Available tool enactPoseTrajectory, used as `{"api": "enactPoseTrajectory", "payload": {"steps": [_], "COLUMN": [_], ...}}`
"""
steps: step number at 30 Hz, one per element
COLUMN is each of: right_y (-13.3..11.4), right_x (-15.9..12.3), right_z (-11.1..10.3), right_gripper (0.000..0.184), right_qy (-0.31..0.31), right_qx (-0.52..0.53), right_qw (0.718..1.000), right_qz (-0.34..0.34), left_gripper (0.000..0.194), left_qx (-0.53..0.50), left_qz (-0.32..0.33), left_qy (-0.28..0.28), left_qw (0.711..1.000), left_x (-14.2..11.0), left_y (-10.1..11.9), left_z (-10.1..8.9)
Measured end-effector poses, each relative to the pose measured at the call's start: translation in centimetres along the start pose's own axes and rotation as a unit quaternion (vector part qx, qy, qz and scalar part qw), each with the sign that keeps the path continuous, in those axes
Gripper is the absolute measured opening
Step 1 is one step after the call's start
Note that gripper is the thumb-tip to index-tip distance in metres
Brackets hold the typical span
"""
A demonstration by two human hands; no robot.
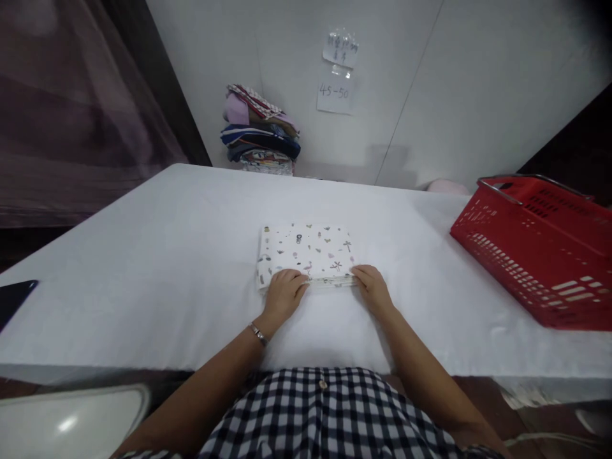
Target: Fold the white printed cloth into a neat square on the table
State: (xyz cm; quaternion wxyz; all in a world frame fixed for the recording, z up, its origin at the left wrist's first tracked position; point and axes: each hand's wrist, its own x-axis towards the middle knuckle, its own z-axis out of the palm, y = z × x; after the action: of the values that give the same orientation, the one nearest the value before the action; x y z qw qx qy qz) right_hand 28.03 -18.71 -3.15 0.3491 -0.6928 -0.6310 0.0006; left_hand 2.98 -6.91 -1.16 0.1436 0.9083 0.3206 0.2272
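A white cloth point(315, 248) printed with small palm trees, leaves and other little figures lies folded into a neat rectangle on the table. My left hand point(285, 293) grips its near edge toward the left corner, fingers on top and thumb at the front. At the near right corner my right hand point(373, 288) pinches the layers between thumb and fingers. The folded layers show along the front edge between my hands. Parts of both thumbs and the cloth's underside are hidden.
The table wears a white cover point(191, 255). On the right stands a red plastic basket point(530, 255) with metal handles. A stack of folded fabrics point(262, 131) rises behind the far edge, beside paper signs point(335, 92) on the wall. A dark flat object point(14, 299) lies at the left edge.
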Motion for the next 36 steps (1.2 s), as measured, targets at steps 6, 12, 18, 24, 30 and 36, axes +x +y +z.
{"api": "enactPoseTrajectory", "payload": {"steps": [6, 12, 18, 24, 30, 36], "right_y": [1.6, 1.0, 0.1, -0.6, -1.0, -0.8], "right_x": [-1.9, -2.4, -1.7, -1.2, -1.0, -0.9], "right_z": [-0.7, -0.9, -0.5, -0.3, -0.4, -0.2], "right_gripper": [0.03, 0.026, 0.025, 0.023, 0.022, 0.02], "right_qy": [0.071, 0.08, 0.059, 0.058, 0.043, 0.043], "right_qx": [0.049, 0.085, 0.063, 0.03, -0.001, -0.038], "right_qw": [0.991, 0.982, 0.988, 0.989, 0.99, 0.988], "right_qz": [0.107, 0.146, 0.131, 0.135, 0.136, 0.145], "left_gripper": [0.025, 0.026, 0.026, 0.026, 0.027, 0.028], "left_qx": [0.012, 0.012, 0.004, 0.002, -0.002, 0.006], "left_qz": [0.001, 0.003, -0.003, 0.003, 0.0, 0.004], "left_qy": [0.014, 0.019, 0.015, 0.023, 0.018, 0.02], "left_qw": [1.0, 1.0, 1.0, 1.0, 1.0, 1.0], "left_x": [-0.4, -0.2, -0.2, -0.2, -0.2, -0.2], "left_y": [-0.2, -0.3, -0.3, -0.3, -0.3, -0.1], "left_z": [0.4, 0.5, 0.4, 0.5, 0.4, 0.3]}}
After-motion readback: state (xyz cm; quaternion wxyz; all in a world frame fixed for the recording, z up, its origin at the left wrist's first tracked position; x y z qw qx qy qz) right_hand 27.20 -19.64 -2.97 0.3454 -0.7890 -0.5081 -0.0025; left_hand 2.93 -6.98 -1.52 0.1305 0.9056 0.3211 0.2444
